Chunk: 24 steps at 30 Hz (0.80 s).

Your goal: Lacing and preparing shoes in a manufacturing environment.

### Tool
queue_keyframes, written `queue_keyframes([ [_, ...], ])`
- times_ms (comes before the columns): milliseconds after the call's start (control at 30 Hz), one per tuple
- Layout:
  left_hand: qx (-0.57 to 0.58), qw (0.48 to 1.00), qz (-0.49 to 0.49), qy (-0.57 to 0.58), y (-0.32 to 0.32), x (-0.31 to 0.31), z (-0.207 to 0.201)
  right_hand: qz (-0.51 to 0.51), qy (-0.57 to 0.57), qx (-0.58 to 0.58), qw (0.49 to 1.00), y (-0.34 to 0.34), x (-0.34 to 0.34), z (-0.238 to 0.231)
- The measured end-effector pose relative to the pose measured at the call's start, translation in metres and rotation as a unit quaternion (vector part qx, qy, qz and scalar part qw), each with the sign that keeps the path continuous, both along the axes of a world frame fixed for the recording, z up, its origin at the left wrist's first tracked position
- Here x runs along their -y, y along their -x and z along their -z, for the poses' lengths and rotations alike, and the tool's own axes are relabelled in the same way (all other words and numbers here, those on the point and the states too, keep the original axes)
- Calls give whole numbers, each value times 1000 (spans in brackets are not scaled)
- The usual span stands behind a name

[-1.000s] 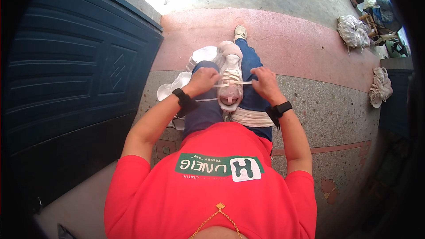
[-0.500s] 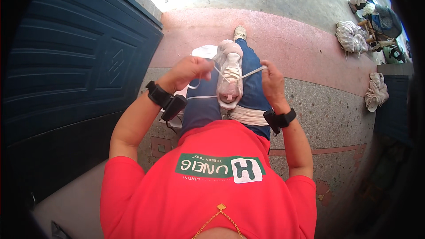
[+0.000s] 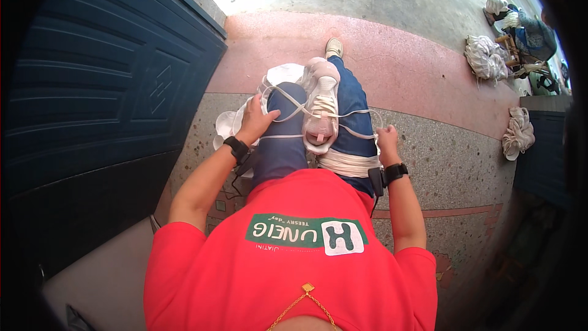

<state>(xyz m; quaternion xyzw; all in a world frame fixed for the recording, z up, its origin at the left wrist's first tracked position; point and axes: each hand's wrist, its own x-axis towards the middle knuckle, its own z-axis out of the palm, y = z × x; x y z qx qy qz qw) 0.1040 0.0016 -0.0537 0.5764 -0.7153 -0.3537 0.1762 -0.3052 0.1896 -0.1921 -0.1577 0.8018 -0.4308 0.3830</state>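
A pale pink and white sneaker (image 3: 322, 130) rests between my thighs, its toe pointing away from me. White shoelace (image 3: 358, 112) runs from its eyelets in loose loops over both legs. My left hand (image 3: 256, 122) is over the left thigh, thumb and fingers apart, beside a loop of lace. Off the right thigh, my right hand (image 3: 387, 142) has its fingers closed on the lace's other side. A thick bundle of cream laces (image 3: 348, 162) wraps the right thigh. White shoe parts (image 3: 225, 124) show past the left hand, partly hidden.
A dark blue panelled door (image 3: 116, 79) stands close on the left. Bundles of whitish shoes or laces (image 3: 485, 58) lie at the far right, next to a chair-like frame (image 3: 520, 49). Another whitish bundle (image 3: 518, 133) is nearer on the right.
Both hands have come down toward me and apart, the left one opening out. The lace, pulled taut before, now hangs in slack loops across the thighs.
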Motion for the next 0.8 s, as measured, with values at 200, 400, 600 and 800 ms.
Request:
queue_keyframes([
  [200, 99, 951, 162, 246, 22, -16, -31, -336, 83, -432, 833, -84, 26, -116],
  [400, 89, 928, 256, 255, 64, -9, -18, -463, 55, -430, 773, -91, 48, -129],
  [600, -22, 987, 155, 37, 62, -3, -23, -394, 98, -252, 878, -100, 60, -127],
  [800, 29, 950, 249, 184, 50, -19, -26, -416, 34, -269, 868, -106, 68, -129],
])
